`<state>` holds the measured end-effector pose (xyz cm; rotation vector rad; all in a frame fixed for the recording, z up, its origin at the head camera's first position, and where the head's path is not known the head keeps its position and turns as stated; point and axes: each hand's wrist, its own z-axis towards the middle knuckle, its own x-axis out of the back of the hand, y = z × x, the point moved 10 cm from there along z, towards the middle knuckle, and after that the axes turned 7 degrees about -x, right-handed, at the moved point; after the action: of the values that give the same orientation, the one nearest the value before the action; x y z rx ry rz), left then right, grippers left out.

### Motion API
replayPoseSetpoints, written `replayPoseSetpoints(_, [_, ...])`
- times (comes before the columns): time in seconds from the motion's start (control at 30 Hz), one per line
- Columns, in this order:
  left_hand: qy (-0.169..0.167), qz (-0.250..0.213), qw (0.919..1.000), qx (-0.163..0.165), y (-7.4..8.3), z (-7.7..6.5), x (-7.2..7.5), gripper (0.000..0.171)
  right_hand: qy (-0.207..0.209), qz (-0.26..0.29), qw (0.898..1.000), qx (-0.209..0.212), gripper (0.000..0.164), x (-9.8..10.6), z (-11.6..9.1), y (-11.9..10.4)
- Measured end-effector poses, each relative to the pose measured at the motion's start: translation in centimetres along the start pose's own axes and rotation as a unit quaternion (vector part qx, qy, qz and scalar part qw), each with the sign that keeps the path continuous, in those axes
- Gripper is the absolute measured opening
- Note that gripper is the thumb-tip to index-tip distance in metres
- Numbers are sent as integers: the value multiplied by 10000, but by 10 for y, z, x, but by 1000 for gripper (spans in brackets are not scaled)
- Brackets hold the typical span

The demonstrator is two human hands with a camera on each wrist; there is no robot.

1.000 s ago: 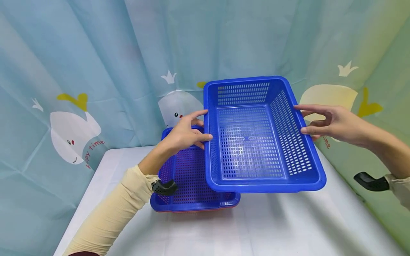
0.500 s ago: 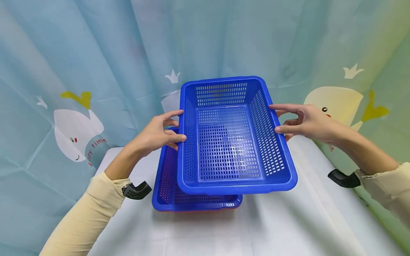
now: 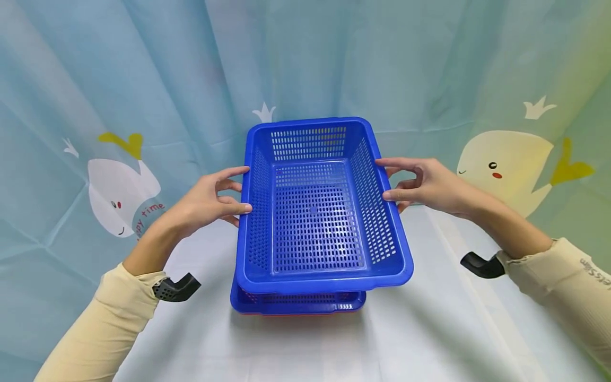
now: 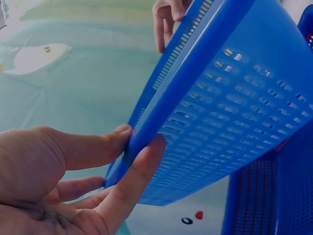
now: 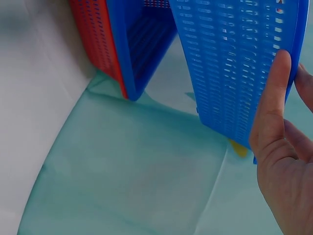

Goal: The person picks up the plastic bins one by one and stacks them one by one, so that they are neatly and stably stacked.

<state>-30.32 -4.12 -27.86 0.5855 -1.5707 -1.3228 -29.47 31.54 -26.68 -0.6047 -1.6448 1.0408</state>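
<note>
A blue slotted plastic basket [image 3: 315, 228] hangs in the air, held by both hands at its long sides. My left hand [image 3: 202, 204] pinches its left rim between thumb and fingers; in the left wrist view the thumb [image 4: 93, 149] lies on the rim's inner side. On the opposite rim my right hand [image 3: 429, 185] has the same pinch, with fingers under the edge. Beneath it, mostly covered in the head view, a second blue basket [image 3: 300, 306] sits inside a red one [image 5: 95, 39]. The right wrist view shows a gap between the raised basket and this stack.
The stack stands on a white-covered table [image 3: 305, 350]. Behind it hangs a light blue curtain [image 3: 305, 58] with printed whales. A black wrist mount [image 3: 176, 288] sticks out from the left sleeve, and another [image 3: 482, 265] from the right.
Both hands have carried the held basket leftward, from right of the stack to over it. The stack itself has stayed in place, and both grips look the same.
</note>
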Motion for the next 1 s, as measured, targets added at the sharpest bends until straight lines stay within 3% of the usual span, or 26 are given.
replayPoseSetpoints(0.43, [-57, -14, 9999, 98, -14, -6, 11, 86, -124, 305, 9995, 32, 69, -19, 12, 7])
replayPoseSetpoints(1.0, [-88, -348, 9993, 134, -66, -11, 15, 83, -476, 741, 9960, 132, 72, -52, 30, 40])
